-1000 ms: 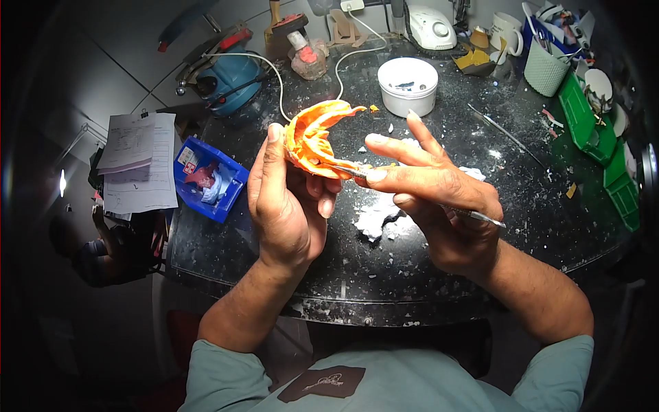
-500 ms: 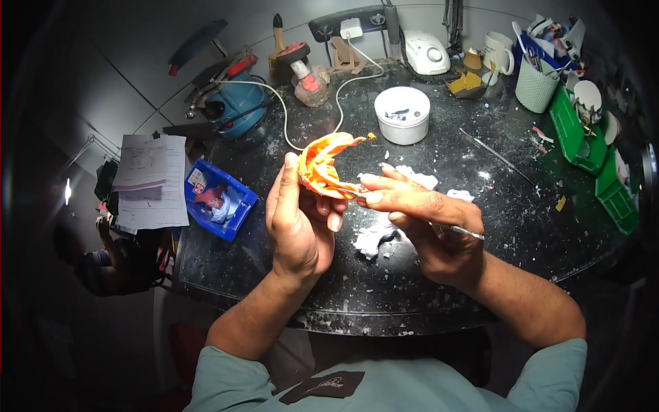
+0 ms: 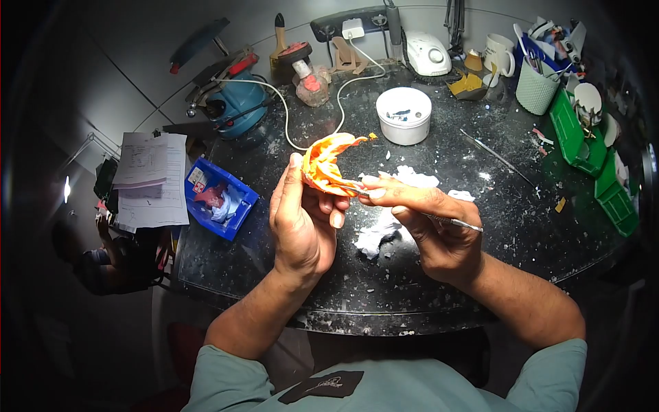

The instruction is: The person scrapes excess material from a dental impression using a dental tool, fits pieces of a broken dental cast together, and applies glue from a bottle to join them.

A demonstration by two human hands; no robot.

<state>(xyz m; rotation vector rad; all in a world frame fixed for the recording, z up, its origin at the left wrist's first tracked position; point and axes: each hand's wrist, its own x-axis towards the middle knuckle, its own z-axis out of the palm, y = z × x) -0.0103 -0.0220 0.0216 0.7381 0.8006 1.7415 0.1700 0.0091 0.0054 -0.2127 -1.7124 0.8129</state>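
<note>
An orange dental impression [image 3: 328, 165], curved and ragged at its edges, is held up over the bench. My left hand [image 3: 302, 220] is closed round its lower left side, thumb upright against it. In my right hand [image 3: 439, 220] is a slim metal carving tool [image 3: 453, 221], gripped between thumb and fingers. Its tip meets the lower right edge of the impression; the exact contact is partly hidden by my fingers. Beneath the hands, crumpled white scraps [image 3: 376, 239] lie on the black bench [image 3: 329, 295].
A white tub [image 3: 403, 127] stands beyond my hands. Another metal tool [image 3: 500, 159] lies to the right, near green trays [image 3: 576, 137] and a cup of tools [image 3: 537, 89]. On the left are a blue bin [image 3: 240, 220], papers [image 3: 151, 178] and a seated person [image 3: 113, 261].
My right-hand fingers have drawn closer together and lower around the tool, and more of its handle shows. The impression stays nearly in place in my left hand.
</note>
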